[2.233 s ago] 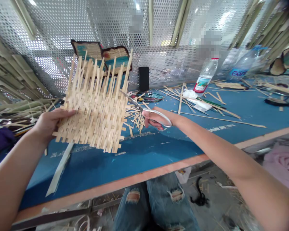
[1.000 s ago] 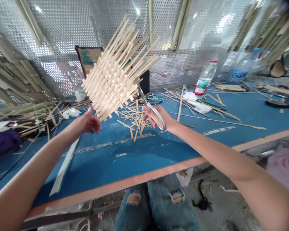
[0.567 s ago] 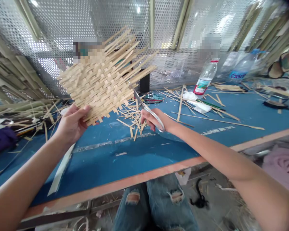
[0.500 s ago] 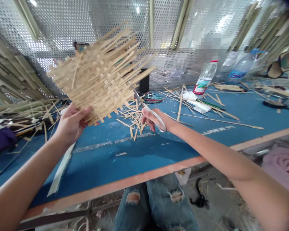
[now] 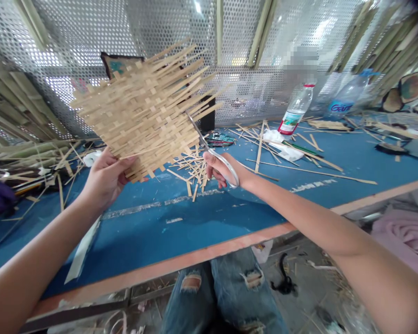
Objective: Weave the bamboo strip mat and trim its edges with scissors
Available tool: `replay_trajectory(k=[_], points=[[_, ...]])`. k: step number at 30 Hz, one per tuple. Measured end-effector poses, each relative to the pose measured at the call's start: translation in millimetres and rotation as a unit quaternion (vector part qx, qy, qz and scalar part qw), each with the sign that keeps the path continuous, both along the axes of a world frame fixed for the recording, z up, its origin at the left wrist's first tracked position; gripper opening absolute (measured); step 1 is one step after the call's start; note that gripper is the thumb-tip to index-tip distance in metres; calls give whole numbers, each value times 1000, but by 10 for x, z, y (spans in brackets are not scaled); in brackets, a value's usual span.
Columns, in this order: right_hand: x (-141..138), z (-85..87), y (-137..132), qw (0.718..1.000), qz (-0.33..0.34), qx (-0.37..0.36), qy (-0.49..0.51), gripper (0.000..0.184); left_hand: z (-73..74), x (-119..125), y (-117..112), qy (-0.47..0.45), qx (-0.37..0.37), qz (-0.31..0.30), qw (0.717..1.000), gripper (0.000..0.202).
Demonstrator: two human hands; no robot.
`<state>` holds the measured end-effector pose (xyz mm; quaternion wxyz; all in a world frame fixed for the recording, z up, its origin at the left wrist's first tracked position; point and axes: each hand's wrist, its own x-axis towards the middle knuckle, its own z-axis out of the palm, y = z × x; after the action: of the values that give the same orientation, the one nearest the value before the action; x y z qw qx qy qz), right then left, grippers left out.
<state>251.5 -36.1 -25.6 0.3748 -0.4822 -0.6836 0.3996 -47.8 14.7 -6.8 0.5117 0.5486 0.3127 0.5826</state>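
My left hand (image 5: 106,178) grips the lower corner of a woven mat of pale bamboo strips (image 5: 142,111), held up tilted above the blue table (image 5: 181,222). Loose strip ends stick out of the mat toward the upper right. My right hand (image 5: 221,169) is closed through the handles of silver scissors (image 5: 209,146), whose blades point up-left and reach the mat's right edge. Cut bamboo offcuts (image 5: 191,169) lie on the table under the scissors.
Long bamboo strips (image 5: 299,157) and white paper scraps lie across the table's right side. A plastic bottle (image 5: 296,111) stands at the back, another lies beside it. A black box (image 5: 207,120) leans against the perforated metal wall. Bamboo bundles pile up at left.
The mat was turned in my left hand from flat and upright to a tilted diamond, with its long ends now toward the upper right. The scissors rose to meet its right edge.
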Motion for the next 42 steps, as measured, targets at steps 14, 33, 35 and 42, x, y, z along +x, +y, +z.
replay_trajectory(k=[14, 33, 35, 42], points=[[19, -36, 35, 1000, -17, -8, 3, 78, -69, 38, -39, 34, -19, -18, 999, 49], [81, 29, 97, 999, 4, -35, -1, 85, -128, 79, -63, 44, -50, -62, 996, 48], [94, 19, 128, 999, 12, -39, -11, 89, -136, 69, -55, 47, -45, -71, 995, 47], [167, -59, 261, 999, 36, -33, -19, 90, -135, 111, -70, 54, -32, -106, 992, 45]])
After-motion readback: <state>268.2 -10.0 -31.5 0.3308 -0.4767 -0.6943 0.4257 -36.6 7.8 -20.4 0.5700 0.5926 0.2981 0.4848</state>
